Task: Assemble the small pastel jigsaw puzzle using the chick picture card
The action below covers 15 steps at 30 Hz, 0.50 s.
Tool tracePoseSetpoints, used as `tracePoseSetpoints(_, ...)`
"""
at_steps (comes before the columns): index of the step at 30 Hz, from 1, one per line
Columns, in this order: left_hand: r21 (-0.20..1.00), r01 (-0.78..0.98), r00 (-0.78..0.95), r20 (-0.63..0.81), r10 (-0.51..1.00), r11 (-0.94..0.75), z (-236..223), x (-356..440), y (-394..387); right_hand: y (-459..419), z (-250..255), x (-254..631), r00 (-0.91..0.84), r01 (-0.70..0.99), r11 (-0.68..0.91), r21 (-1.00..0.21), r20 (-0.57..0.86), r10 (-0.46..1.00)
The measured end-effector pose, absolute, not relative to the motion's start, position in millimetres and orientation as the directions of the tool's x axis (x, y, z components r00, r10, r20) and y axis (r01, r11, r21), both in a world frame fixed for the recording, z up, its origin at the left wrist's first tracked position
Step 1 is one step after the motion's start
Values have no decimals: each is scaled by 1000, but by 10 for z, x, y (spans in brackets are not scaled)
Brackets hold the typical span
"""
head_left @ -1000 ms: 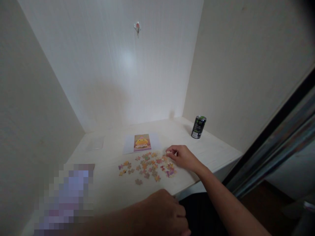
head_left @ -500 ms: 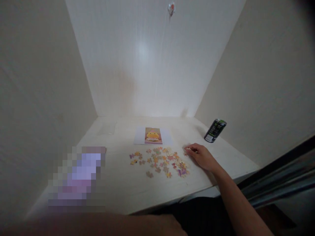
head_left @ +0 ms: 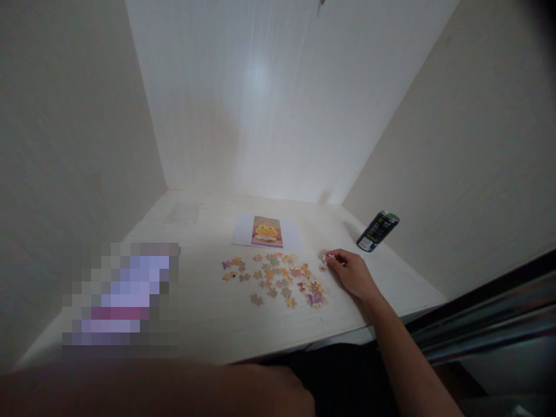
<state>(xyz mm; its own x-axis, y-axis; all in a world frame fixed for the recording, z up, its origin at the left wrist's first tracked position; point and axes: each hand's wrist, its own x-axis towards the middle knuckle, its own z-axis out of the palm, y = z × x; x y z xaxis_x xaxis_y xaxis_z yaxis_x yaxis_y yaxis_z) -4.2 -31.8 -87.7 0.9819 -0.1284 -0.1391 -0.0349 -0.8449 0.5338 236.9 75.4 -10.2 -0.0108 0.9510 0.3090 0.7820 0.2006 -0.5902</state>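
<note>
My right hand (head_left: 351,272) is closed in a pinch on a small puzzle piece (head_left: 329,257), just right of the spread pieces. Under its fingertips another small piece (head_left: 322,268) lies on the table. Loose jigsaw pieces (head_left: 278,278) in yellow, pink, purple and grey-brown cover the middle of the table. A few of them (head_left: 234,269) sit apart on the left. My left hand (head_left: 289,394) rests low at the bottom edge near my body, its fingers hidden. Behind the pieces lies a picture card (head_left: 266,231) of a yellow figure, on a white sheet (head_left: 291,230).
A dark can (head_left: 377,231) stands at the right by the side wall. On the left lies a blurred-out flat object (head_left: 125,295). A clear plastic bag (head_left: 185,212) is at the back left. Walls (head_left: 260,116) enclose the white table (head_left: 204,313) on three sides.
The camera view has shifted, so the wall hook has nearly left the top edge. My right hand stays pinched at almost the same place beside the pieces.
</note>
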Motion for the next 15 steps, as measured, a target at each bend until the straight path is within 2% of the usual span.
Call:
tracePoseSetpoints(4,488,-9,980,-170,-105,-873,-787,-53,-338,792,-109,2355,37,812,207,-545,403,915)
tracePoseSetpoints(7,465,-1,974,-199,-106,-885,-716,-31,-351,812,-89,2327,-5,840,254,-479,462,887)
tracePoseSetpoints(12,451,-3,951,-274,-141,-893,-484,-50,-374,778,-62,2256,-178,835,364,-413,423,888)
tracePoseSetpoints(15,373,0,933,-335,-134,-928,-265,-96,-389,758,-76,2285,-174,832,366,-416,431,886)
